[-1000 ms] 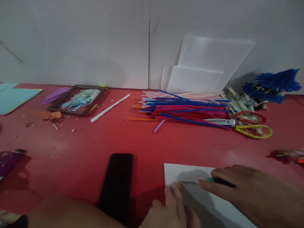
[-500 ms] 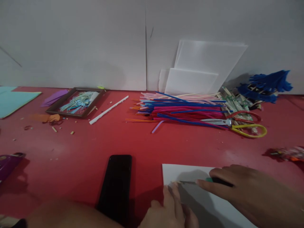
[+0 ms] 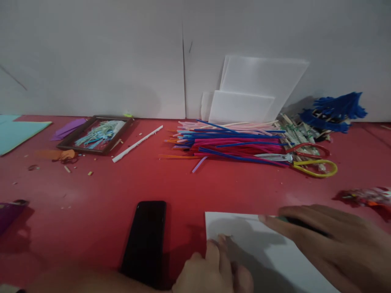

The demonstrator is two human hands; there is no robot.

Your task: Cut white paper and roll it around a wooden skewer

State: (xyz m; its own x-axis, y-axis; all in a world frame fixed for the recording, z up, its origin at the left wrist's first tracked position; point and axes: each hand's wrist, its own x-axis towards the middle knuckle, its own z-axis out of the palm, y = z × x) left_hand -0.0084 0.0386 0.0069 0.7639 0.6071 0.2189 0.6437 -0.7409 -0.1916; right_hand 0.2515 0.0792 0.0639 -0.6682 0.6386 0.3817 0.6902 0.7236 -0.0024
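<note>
On the lower right of the red table a sheet of white board (image 3: 293, 260) lies flat. My left hand (image 3: 210, 268) rests on it near its left edge, fingertips pinching a tiny pale piece (image 3: 226, 235) against the surface. My right hand (image 3: 330, 240) is closed round a slim tool with a green-and-black handle (image 3: 305, 226), mostly hidden by the fingers. Its thin tip does not show clearly now. The right fingertips are near the board's far edge, apart from the left hand. Left of the board lies a black phone (image 3: 145, 242).
Behind are bundled coloured pipe cleaners (image 3: 232, 140) with scissors (image 3: 305, 158) on top, white sheets (image 3: 244, 106) against the wall and a blue fringed object (image 3: 334, 112). A brown frame holding paper shreds (image 3: 61, 143) and a white stick (image 3: 137, 144) lie left.
My right hand has drawn the tool back to the right, away from my left fingertips, where its thin tip was before. The left hand stays on the pale piece. The view shifts slightly.
</note>
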